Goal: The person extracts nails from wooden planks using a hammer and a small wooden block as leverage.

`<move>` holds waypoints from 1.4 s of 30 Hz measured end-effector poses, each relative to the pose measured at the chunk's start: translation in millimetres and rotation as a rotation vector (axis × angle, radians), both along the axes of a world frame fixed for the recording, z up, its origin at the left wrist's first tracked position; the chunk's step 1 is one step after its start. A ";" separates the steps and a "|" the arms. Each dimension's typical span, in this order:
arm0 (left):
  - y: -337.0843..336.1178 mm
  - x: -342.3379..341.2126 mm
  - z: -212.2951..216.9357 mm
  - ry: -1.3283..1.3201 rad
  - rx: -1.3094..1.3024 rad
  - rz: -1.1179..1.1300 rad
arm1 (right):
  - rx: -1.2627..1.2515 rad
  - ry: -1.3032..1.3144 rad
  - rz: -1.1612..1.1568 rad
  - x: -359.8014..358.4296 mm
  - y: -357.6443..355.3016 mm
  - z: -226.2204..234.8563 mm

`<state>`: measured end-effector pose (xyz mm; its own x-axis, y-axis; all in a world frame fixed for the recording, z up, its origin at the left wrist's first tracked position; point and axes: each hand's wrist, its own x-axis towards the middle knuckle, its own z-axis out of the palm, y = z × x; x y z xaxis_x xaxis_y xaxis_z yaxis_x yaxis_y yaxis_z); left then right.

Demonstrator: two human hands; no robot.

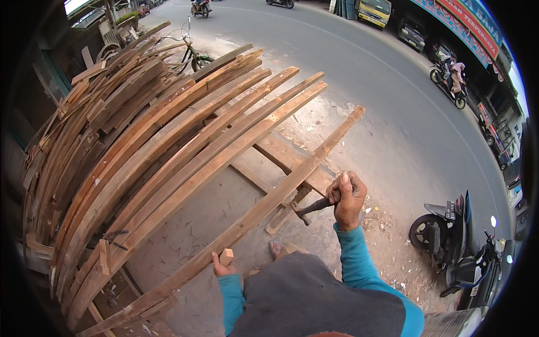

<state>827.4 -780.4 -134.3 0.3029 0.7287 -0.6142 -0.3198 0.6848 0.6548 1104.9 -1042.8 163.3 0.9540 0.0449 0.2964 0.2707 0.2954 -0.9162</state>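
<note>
Head camera view: the right hand [349,205] is clamped on the dark handle of a hammer [319,205], fist closed and thumb uppermost, with the metal head pointing left toward the near edge of a long wooden plank [264,205]. Whether that head touches the wood, I cannot tell. The left hand [225,269] is closed around a small wooden block [227,255], its thumb at the plank's near edge; the other fingers are mostly hidden.

The long plank runs slantwise from the lower left to its far end by the road [410,73], crossing a timber crossbeam [281,153] near the beam's right end. To its left, several longer planks [219,147] lie roughly parallel, beside a dense pile of weathered lumber [120,106]. A short wooden offcut [104,256] and a dark metal tool [118,238] rest toward the lower end of those planks.

Behind the pile's far edge stands a bicycle [196,59]. A dark motorcycle [449,241] is parked at the right, and a yellow truck [375,12] stands across the road.
</note>
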 end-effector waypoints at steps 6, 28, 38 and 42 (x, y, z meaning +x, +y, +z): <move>11.2 -97.7 -18.1 0.056 0.021 0.144 | -0.018 -0.050 -0.067 -52.2 -30.6 21.2; -172.4 42.8 97.7 -0.010 -0.211 0.045 | -0.020 -0.112 0.462 100.6 29.8 28.7; 7.0 175.2 46.9 0.046 0.204 -0.724 | 0.170 -0.194 0.662 83.0 120.2 -22.3; -27.0 176.2 28.8 -0.217 -0.088 -0.533 | 0.192 -0.017 0.935 91.1 101.3 -21.7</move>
